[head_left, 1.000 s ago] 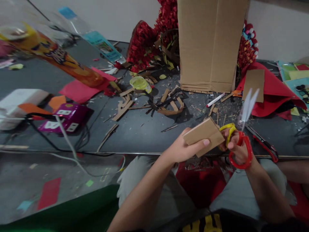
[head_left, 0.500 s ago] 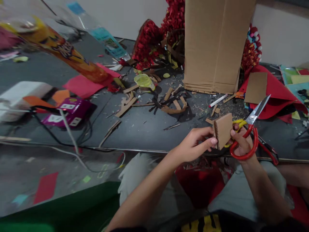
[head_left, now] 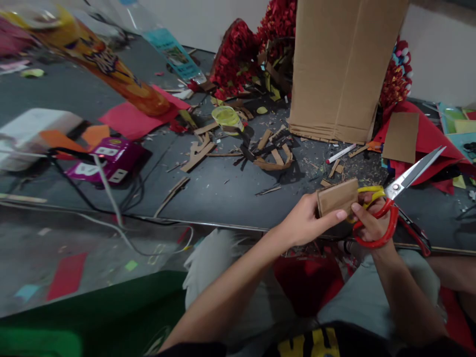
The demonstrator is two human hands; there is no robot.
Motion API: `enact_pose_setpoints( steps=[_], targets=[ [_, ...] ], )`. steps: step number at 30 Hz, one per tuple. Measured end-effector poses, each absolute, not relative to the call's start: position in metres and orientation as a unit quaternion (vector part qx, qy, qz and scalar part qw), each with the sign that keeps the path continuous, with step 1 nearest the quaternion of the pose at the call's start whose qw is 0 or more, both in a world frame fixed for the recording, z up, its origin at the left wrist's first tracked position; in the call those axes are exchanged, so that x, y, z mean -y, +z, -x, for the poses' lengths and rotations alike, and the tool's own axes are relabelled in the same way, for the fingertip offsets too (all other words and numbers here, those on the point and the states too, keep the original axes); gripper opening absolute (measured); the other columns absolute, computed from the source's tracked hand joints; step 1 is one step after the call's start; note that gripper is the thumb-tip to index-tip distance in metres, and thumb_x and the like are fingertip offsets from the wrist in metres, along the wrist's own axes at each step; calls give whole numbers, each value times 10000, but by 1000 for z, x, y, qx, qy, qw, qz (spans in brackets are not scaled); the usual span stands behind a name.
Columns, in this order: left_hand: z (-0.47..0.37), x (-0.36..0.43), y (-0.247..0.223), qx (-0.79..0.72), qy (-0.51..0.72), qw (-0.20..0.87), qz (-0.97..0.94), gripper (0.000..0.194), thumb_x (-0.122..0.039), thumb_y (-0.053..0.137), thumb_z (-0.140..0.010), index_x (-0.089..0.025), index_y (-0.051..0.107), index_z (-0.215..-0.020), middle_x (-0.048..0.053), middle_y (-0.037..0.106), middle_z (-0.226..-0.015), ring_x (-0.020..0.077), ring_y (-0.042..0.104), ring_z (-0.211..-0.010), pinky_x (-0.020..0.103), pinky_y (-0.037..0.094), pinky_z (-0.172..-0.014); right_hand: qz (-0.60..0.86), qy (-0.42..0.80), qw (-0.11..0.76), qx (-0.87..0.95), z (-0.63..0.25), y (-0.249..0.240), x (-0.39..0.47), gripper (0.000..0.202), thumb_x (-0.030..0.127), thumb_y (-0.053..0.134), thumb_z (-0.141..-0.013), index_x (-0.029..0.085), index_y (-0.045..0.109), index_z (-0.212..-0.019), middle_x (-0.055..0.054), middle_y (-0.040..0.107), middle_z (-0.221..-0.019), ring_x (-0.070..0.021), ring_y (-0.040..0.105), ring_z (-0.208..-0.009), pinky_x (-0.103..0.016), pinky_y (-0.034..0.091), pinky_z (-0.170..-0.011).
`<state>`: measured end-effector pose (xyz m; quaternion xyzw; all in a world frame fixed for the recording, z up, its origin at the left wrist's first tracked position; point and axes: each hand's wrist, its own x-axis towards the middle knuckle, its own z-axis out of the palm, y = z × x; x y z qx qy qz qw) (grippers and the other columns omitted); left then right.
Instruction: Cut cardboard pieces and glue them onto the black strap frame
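Observation:
A small square piece of cardboard (head_left: 337, 197) is held between both hands above the table's front edge. My left hand (head_left: 310, 220) grips its left side, thumb lying along the lower edge. My right hand (head_left: 368, 218) pinches the right edge of the cardboard with its thumb. Hooked in that same hand is a pair of scissors (head_left: 397, 187) with one red and one yellow handle, blades pointing up and right. The fingers behind the cardboard are partly hidden.
A tall cardboard box (head_left: 345, 69) stands behind the hands. Cardboard scraps (head_left: 273, 156) and a marker (head_left: 340, 153) lie on the table. Farther left are an orange drink bottle (head_left: 122, 79), a water bottle (head_left: 173, 52) and a purple power strip (head_left: 111, 161) with cables.
The cardboard has turned from standing on edge to showing its broad face, tilted flatter. My left hand has shifted its grip, with the thumb now along the near edge.

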<state>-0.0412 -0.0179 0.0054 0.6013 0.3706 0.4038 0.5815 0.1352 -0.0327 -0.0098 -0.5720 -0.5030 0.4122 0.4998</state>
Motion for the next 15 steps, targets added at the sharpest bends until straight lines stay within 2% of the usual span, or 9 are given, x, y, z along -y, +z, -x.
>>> enact_pose_setpoints(
  steps=[2,5,9,12,15],
  targets=[
    [40,18,9,-375,410,574,-602,554,-576,573,-766,-118,628,-1074,75,686,-964,203,611,-839,285,507,-740,565,382,492,541,-132,-7,32,240,380,652,-718,245,455,-702,13,555,-598,-178,587,-596,-336,493,-572],
    [39,19,13,-400,396,562,-606,444,-536,564,-784,-116,645,-907,32,643,-770,149,553,-683,231,460,-601,554,343,496,573,-128,-2,32,196,342,619,-724,253,448,-692,6,572,-592,-203,605,-658,-370,504,-657],
    [38,21,14,-422,374,540,-626,388,-472,498,-843,-153,513,-623,-42,415,-539,81,375,-524,194,318,-464,551,318,512,577,-127,-1,33,204,324,624,-712,260,432,-688,8,592,-604,-196,606,-631,-362,502,-624],
    [39,21,14,-410,376,522,-647,403,-443,483,-860,-171,421,-570,-64,302,-514,61,282,-492,196,243,-432,550,303,516,582,-129,-3,34,225,339,635,-719,260,428,-683,0,614,-631,-194,621,-637,-356,508,-604],
    [42,20,14,-392,378,509,-667,391,-418,470,-879,-169,424,-581,-67,293,-516,57,267,-488,197,229,-430,542,307,519,585,-131,-5,35,243,337,654,-719,256,427,-686,-9,645,-696,-191,642,-654,-350,522,-604]
  ],
)
